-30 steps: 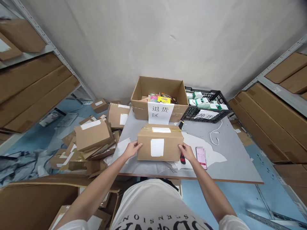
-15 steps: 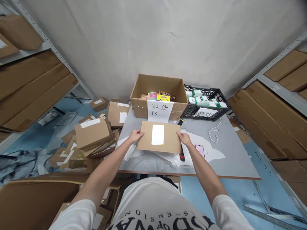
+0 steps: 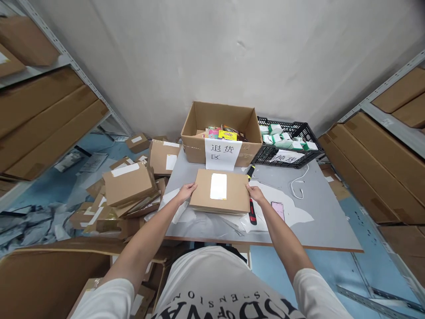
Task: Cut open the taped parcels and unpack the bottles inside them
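Note:
A brown cardboard box point(image 3: 232, 195) with a white label on its upturned face lies on the grey table point(image 3: 318, 230). My left hand point(image 3: 186, 192) grips its left edge and my right hand point(image 3: 255, 193) grips its right edge. Under and around the box lie white paper sheets point(image 3: 292, 212). A red-and-black utility knife point(image 3: 252, 215) lies just right of the box, by my right hand. A phone point(image 3: 278, 209) with a pink screen lies further right.
Behind stand an open carton point(image 3: 199, 153) of colourful items with a paper sign and a black crate point(image 3: 302, 133) of small white-green boxes. A white cable point(image 3: 297, 186) lies on the table. Taped parcels point(image 3: 128, 184) pile up left; shelves with flat cartons line both sides.
The box has been tipped over so its labelled face points up. It now lies flatter and lower on the table, with both hands still at its sides.

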Demonstrator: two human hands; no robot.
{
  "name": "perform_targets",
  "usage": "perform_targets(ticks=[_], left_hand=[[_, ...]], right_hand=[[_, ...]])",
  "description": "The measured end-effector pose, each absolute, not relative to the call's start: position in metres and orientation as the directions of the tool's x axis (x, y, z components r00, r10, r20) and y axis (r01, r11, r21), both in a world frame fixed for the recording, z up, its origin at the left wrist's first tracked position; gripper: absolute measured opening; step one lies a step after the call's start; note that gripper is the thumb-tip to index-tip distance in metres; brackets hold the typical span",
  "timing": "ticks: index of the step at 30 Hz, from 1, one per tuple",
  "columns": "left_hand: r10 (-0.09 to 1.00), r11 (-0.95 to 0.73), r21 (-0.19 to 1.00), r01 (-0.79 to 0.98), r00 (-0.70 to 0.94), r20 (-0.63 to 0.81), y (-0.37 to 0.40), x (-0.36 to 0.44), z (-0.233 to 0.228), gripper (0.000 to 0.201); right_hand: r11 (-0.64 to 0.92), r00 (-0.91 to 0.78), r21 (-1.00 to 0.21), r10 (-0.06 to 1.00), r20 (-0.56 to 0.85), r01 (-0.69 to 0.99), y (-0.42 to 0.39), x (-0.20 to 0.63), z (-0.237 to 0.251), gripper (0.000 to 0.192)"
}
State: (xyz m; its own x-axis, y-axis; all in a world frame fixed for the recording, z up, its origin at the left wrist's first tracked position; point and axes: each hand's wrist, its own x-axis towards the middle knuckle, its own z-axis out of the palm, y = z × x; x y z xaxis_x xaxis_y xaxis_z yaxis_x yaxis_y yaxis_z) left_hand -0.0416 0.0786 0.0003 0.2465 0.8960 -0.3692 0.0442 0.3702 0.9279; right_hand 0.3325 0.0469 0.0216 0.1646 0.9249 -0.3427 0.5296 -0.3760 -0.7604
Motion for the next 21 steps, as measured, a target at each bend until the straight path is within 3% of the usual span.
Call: perform_targets(ticks=[4, 7, 9, 13, 17, 21], left_hand=[[0.89, 0.399, 0.917, -0.027, 0.251, -0.38, 0.065, -0.042, -0.004, 0.067], [0.879, 0.427, 0.903, -0.048, 0.256, -0.402, 0.05, -0.047, -0.01, 0.054], [0.87, 0.43, 0.903, 0.003, 0.268, -0.415, 0.041, -0.053, -0.015, 0.048], [0.879, 0.351, 0.925, 0.145, 0.291, -0.379, 0.028, -0.06, -0.026, 0.039], [0.896, 0.262, 0.944, 0.201, 0.312, -0.315, 0.023, -0.058, -0.034, 0.031], [0.898, 0.25, 0.943, 0.22, 0.311, -0.311, 0.019, -0.055, -0.037, 0.033]], right_hand=[[-0.388, 0.052, -0.914, 0.922, -0.385, 0.119, 0.021, 0.332, 0.017, 0.048], [-0.377, 0.002, -0.924, 0.926, -0.378, -0.062, -0.01, 0.33, 0.003, 0.037], [-0.379, -0.017, -0.923, 0.925, -0.379, -0.066, -0.029, 0.328, -0.012, 0.038], [-0.27, -0.049, -0.959, 0.96, -0.275, 0.083, -0.054, 0.319, -0.044, 0.047], [-0.258, 0.04, -0.94, 0.966, -0.256, 0.223, -0.056, 0.31, -0.065, 0.052], [-0.25, 0.084, -0.938, 0.968, -0.236, 0.239, -0.053, 0.309, -0.072, 0.047]])
